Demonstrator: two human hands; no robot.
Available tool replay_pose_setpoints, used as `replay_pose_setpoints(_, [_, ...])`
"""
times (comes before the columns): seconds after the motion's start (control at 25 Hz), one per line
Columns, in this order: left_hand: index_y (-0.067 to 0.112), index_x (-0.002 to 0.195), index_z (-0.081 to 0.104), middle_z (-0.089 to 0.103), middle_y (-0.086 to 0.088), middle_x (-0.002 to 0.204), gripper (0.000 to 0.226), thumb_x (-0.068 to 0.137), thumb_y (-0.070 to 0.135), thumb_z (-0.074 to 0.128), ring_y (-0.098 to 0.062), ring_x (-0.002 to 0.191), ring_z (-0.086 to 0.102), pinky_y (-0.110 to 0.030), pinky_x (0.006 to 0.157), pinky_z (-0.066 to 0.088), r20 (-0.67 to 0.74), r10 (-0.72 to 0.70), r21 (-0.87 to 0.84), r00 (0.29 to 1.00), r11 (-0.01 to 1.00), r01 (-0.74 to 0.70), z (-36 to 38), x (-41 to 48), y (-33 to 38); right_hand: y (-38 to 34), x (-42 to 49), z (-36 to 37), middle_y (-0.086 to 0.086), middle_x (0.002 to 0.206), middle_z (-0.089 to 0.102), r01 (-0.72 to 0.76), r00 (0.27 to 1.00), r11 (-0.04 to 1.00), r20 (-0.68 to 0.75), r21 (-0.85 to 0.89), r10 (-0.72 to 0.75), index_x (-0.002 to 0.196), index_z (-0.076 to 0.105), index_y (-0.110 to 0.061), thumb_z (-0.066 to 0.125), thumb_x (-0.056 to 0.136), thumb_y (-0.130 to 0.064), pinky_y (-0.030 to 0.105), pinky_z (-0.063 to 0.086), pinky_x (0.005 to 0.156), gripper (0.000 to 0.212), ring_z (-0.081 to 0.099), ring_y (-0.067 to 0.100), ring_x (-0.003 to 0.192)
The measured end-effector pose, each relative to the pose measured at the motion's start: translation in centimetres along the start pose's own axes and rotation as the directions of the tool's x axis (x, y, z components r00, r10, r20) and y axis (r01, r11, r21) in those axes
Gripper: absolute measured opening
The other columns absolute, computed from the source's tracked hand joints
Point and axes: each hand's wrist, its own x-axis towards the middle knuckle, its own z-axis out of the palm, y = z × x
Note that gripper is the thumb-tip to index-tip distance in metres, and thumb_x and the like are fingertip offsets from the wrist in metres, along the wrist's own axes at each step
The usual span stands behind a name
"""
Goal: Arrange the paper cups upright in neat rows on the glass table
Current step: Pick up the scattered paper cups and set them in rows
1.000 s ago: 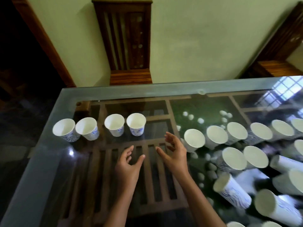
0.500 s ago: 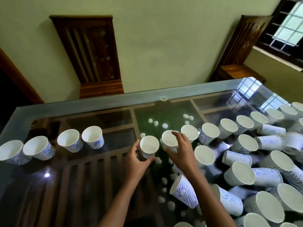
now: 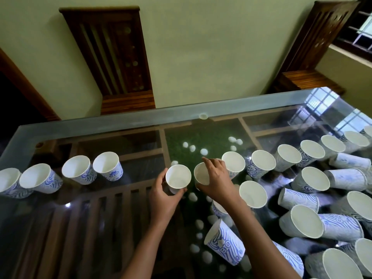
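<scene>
Glass table (image 3: 120, 125): near and right edges cut off by the frame. Wooden chair (image 3: 112, 57) stands behind it. Tumbled cup heap (image 3: 302, 224) at right runs out of view and crowds the right forearm. Left row (image 3: 76, 170) of four standing cups, outermost cropped. Left hand (image 3: 163, 196) grips the upright cup (image 3: 178, 179) mid-table. Right hand (image 3: 216, 182) curls over the neighbouring cup (image 3: 201, 174), hiding most of it.

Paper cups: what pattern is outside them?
Wavy blue lines on white; head view, clearest on the tipped white paper cup.

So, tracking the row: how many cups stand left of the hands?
4, in one line: first cup at the left edge, second cup, third cup, fourth cup. More may sit off-frame.
</scene>
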Motion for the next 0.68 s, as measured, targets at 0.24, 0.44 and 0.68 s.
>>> replay_pose_setpoints(0.24, [0.011, 0.124, 0.054, 0.059, -0.009, 0.124, 0.075, 0.057, 0.007, 0.086, -0.021, 0.114, 0.055, -0.033, 0.095, 0.045, -0.072, -0.067, -0.057, 0.995, 0.996, 0.063, -1.8, -0.4, -0.7, -0.8, -0.9, 0.9, 0.014, 0.136, 0.04, -0.082, 0.997, 0.991, 0.014, 0.104, 0.081, 0.142, 0.029, -0.005, 0.078, 0.07, -0.026, 0.033, 0.028, 0.104, 0.089, 0.036, 0.029, 0.127])
replay_pose_setpoints(0.44, [0.014, 0.123, 0.055, 0.061, -0.006, 0.122, 0.074, 0.056, 0.012, 0.087, -0.02, 0.113, 0.056, -0.038, 0.095, 0.048, -0.121, -0.049, -0.026, 0.991, 0.999, 0.047, -5.1, -1.0, -1.8, -4.1, -1.6, 2.6, 0.011, 0.124, 0.047, -0.076, 0.997, 0.983, -0.011, 0.169, 0.079, 0.133, 0.043, -0.006, 0.08, 0.067, -0.025, 0.022, 0.033, 0.087, 0.078, 0.048, 0.028, 0.112])
replay_pose_setpoints(0.68, [0.015, 0.123, 0.055, 0.059, -0.006, 0.125, 0.074, 0.056, 0.012, 0.087, -0.022, 0.116, 0.054, -0.038, 0.096, 0.047, -0.217, -0.058, -0.022, 0.974, 0.998, 0.055, -14.2, -1.2, -5.1, -13.4, -2.1, 6.8, 0.012, 0.122, 0.05, 0.031, 0.999, 0.96, 0.003, 0.279, -0.033, 0.129, 0.049, -0.003, 0.084, 0.06, -0.022, 0.018, 0.034, 0.086, 0.08, 0.053, 0.026, 0.109])
